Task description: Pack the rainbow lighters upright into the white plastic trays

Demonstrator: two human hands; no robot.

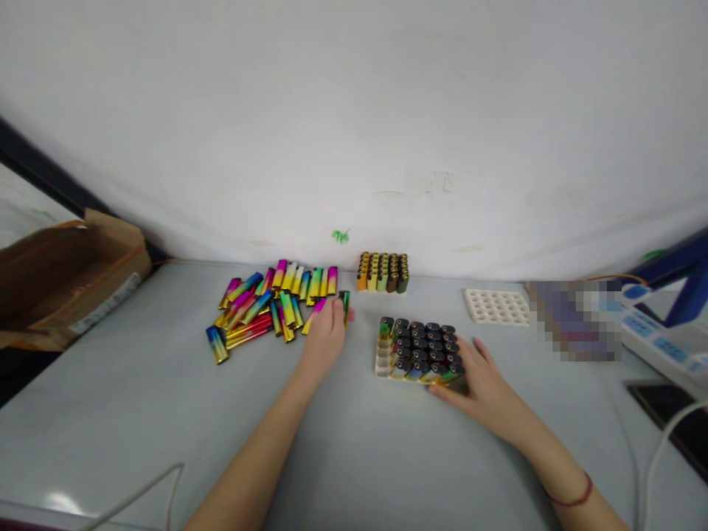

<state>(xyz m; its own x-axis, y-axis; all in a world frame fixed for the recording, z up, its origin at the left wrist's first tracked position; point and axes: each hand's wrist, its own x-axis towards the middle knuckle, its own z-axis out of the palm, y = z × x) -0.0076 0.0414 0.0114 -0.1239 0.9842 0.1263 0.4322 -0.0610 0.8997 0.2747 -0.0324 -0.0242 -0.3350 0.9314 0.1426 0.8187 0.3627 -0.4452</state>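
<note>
My left hand [325, 333] is closed around a green-and-dark lighter [346, 301], held upright beside the pile. Most of its fingers are hidden behind the hand. Shiny rainbow-coloured lighters [256, 306] lie heaped to its left. My right hand [480, 380] grips the right side of a white tray [383, 366], thumb at the front corner and fingers at the back. Several lighters [427, 346] stand in the tray with black ends up. In its left column, one lighter occupies the rear hole, and the holes in front of it show bare.
Behind the tray, a block of upright lighters [383, 273] stands near the wall. A white tray with holes [498, 307] lies to the right. A cardboard box [77, 280] is at left; a power strip [664, 343] and a dark phone-like slab [675, 428] are at right.
</note>
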